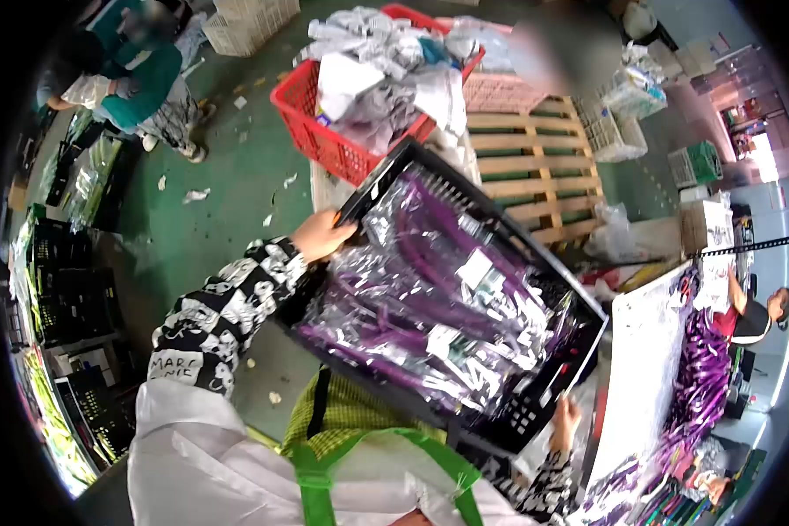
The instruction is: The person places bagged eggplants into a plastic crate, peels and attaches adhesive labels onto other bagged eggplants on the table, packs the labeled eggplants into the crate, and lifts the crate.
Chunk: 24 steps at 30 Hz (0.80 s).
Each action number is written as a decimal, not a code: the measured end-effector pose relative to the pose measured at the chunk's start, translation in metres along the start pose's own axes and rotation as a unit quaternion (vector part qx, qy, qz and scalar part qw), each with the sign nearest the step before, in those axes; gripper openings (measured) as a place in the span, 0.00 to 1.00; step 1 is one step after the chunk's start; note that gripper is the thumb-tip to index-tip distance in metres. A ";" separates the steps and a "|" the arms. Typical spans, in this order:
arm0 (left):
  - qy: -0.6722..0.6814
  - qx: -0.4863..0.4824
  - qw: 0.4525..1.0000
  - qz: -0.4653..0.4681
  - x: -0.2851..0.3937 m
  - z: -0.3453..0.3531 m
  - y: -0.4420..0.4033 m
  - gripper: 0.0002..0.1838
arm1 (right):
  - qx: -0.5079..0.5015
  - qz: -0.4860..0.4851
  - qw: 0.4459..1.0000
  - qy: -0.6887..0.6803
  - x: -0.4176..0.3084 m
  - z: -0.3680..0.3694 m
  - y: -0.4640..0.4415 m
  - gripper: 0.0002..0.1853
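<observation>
A black plastic crate point(510, 226) is held up in front of my body, lying at a slant across the view. Clear plastic bags point(386, 298) of long purple vegetables, some with white labels, fill much of it. My left hand point(323, 235) is closed on the crate's left end, its fingers partly hidden by the rim. Toward the lower right, my right hand point(567, 423) grips the crate's opposite end near the corner. The crate's underside is out of sight.
A red basket point(324, 131) heaped with crumpled packaging stands beyond the crate, beside a wooden pallet point(535, 167). To the right is a white table point(636, 368) with piled purple vegetables point(701, 368) and a person point(754, 320). Black crates point(74, 302) line the left; another person point(149, 96) bends there.
</observation>
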State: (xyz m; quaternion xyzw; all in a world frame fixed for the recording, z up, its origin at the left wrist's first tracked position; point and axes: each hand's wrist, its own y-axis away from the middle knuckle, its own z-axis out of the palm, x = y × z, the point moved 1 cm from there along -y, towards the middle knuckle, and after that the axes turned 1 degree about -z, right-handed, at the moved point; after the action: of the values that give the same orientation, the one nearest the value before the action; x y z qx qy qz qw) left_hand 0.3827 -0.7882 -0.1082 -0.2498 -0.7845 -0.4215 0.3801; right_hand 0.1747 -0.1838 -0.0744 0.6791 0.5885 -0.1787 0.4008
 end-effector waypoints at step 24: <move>-0.025 0.008 0.998 -0.064 -0.013 -0.052 0.037 0.12 | -0.065 0.092 0.980 -0.164 -0.083 0.046 0.048 0.07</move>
State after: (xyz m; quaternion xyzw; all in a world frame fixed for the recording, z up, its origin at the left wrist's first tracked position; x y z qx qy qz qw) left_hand 0.4365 -0.8141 -0.0829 -0.2070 -0.8114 -0.4324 0.3343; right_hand 0.2101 -0.2724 -0.0271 0.6641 0.4606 -0.2110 0.5497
